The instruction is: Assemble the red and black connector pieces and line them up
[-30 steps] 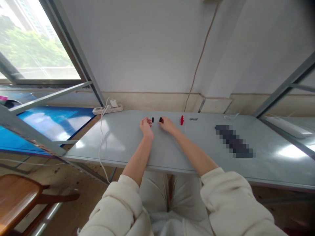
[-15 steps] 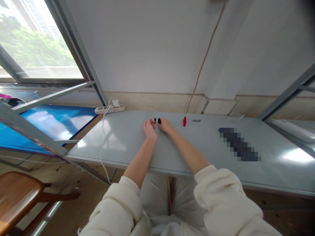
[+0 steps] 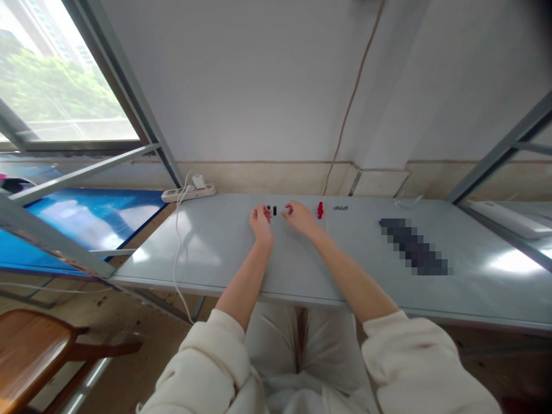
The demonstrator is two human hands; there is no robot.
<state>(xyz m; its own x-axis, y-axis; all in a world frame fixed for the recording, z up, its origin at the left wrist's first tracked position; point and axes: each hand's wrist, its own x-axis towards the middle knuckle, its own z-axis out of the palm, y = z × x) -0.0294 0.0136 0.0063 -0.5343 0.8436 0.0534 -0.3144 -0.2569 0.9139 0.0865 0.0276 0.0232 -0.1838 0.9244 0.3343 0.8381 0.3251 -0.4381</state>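
Note:
On the grey table [image 3: 302,276], two small black pieces stand side by side near the back edge. My left hand [image 3: 261,219] is beside the left one, its fingers curled; whether it grips anything is too small to tell. The other black piece [image 3: 275,211] stands between my two hands. To its right, my right hand [image 3: 297,217] has its thumb and fingers apart and nothing between them. Further right lie red pieces [image 3: 320,210] in a short column and a row of small dark grey parts [image 3: 340,208].
A white power strip [image 3: 190,193] with a cable hanging over the front edge sits at the table's back left. A pixelated dark object [image 3: 414,247] lies on the right. Metal frame posts rise at both sides; a wooden chair [image 3: 34,351] stands lower left.
My right hand has let go of a black piece and moved right, opening its fingers. My left hand has barely moved. The whole view has shifted slightly.

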